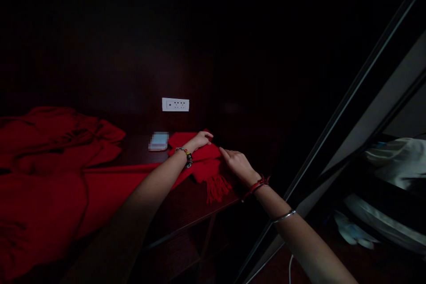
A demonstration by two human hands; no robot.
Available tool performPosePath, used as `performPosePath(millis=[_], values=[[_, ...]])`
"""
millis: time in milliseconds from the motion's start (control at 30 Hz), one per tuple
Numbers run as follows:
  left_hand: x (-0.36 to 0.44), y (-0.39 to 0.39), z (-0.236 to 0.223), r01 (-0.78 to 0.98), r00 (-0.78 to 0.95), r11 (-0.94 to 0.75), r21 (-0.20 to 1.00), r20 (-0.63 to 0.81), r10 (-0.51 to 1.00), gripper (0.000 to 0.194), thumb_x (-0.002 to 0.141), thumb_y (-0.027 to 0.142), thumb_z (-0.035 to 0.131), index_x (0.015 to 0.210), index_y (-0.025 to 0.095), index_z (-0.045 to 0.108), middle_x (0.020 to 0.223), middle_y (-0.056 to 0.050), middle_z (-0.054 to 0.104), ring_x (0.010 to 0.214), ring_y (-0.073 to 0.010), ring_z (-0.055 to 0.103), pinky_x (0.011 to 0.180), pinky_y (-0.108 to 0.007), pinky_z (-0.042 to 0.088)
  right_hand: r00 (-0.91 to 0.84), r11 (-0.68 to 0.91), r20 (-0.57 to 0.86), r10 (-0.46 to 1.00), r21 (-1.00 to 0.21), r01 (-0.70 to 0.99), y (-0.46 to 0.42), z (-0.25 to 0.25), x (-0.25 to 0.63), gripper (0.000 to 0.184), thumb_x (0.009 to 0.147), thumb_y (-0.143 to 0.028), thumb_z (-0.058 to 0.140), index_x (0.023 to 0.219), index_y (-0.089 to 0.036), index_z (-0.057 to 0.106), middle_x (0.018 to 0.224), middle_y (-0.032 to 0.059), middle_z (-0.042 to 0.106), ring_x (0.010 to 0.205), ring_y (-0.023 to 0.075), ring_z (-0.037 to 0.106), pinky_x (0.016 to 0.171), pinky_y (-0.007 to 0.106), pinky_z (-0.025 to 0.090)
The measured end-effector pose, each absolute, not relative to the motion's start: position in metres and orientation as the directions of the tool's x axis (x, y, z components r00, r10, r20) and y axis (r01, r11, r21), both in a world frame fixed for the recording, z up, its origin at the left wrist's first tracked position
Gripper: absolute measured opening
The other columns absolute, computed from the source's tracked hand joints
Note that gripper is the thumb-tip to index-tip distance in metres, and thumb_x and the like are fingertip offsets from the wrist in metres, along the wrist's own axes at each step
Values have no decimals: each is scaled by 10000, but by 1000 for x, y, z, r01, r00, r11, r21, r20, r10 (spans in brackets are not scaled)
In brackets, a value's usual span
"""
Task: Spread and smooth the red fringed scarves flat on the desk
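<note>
A red scarf (209, 167) with a fringed end lies folded on the dark wooden shelf, and a long stretch of it runs off to the left. My left hand (200, 139) is closed on the scarf's far edge, its fingers bent over the cloth. At the right edge of the folded part, my right hand (240, 166) grips the cloth, one finger stretched along it. The other fingertips of that hand are hidden. The fringe hangs towards the shelf's front edge, between my forearms.
A heap of red cloth (56, 142) covers the left side. A phone-like object (159, 141), blurred out, lies on the shelf (196, 202) behind my left wrist. A white socket plate (175, 104) is on the back wall. To the right stands a dark metal-edged frame (346, 97).
</note>
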State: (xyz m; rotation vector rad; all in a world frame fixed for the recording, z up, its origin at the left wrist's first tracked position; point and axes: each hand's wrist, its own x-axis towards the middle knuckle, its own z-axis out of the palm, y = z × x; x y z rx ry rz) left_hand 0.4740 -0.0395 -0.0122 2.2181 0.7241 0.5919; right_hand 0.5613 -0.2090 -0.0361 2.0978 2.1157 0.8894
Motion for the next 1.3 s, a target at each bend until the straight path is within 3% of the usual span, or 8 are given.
performPosePath(millis=[167,333,567,667,800,967,1133,1300], values=[[474,-44,-40,321,766,-705,632,264,586,315,633,26,554,921,139,612,992,-80,573,1011,-208,460,916,-279,310,-38,-88,319,947,371,924,-208,-53,560,346,818,-96,395,1162,-107,430,1034,144,571,908,170,548,778,276,417],[459,-56,-46,340,761,-797,500,351,545,335,768,196,473,1099,160,513,1147,-100,458,1100,-220,381,953,-333,254,16,-113,353,936,255,960,-210,-63,560,394,809,-86,385,1199,-134,416,1144,109,530,995,163,506,808,252,409],[369,-96,-47,467,789,-872,146,376,485,626,721,504,485,1256,217,334,1243,-142,338,1114,-327,334,886,-454,269,75,-134,345,936,150,980,-213,-64,561,440,801,-64,342,1233,-128,393,1191,108,500,1057,161,471,844,250,396],[328,-109,-55,553,796,-833,-17,306,523,623,688,353,566,1249,216,333,1210,-142,367,1053,-301,402,830,-400,336,91,-142,334,938,133,981,-211,-63,560,435,797,-60,344,1220,-134,413,1182,109,507,1064,159,468,853,249,390],[294,-113,-49,580,798,-791,-198,337,501,357,765,102,397,1112,175,436,1053,-98,478,895,-192,502,735,-301,395,104,-154,310,945,140,978,-208,-61,562,401,808,-78,343,1186,-152,454,1158,106,526,1033,167,494,836,246,401],[275,-120,-37,531,835,-748,-398,393,384,192,787,168,428,954,142,519,1029,-119,503,928,-234,478,751,-341,391,123,-167,290,949,132,977,-205,-60,565,397,802,-72,346,1171,-153,469,1128,108,545,1028,168,503,829,244,402],[271,-123,-40,503,860,-743,-441,338,382,177,777,142,429,897,133,559,986,-114,543,903,-228,492,740,-343,390,152,-191,289,945,112,975,-202,-60,565,385,808,-76,341,1153,-171,482,1122,102,551,1013,163,516,808,234,405],[253,-114,-32,431,878,-826,-362,380,291,166,757,155,449,877,124,560,1077,-119,489,1023,-222,427,837,-343,353,137,-178,313,940,104,979,-203,-61,569,369,818,-101,347,1152,-180,483,1106,97,563,1011,166,517,803,231,402]])
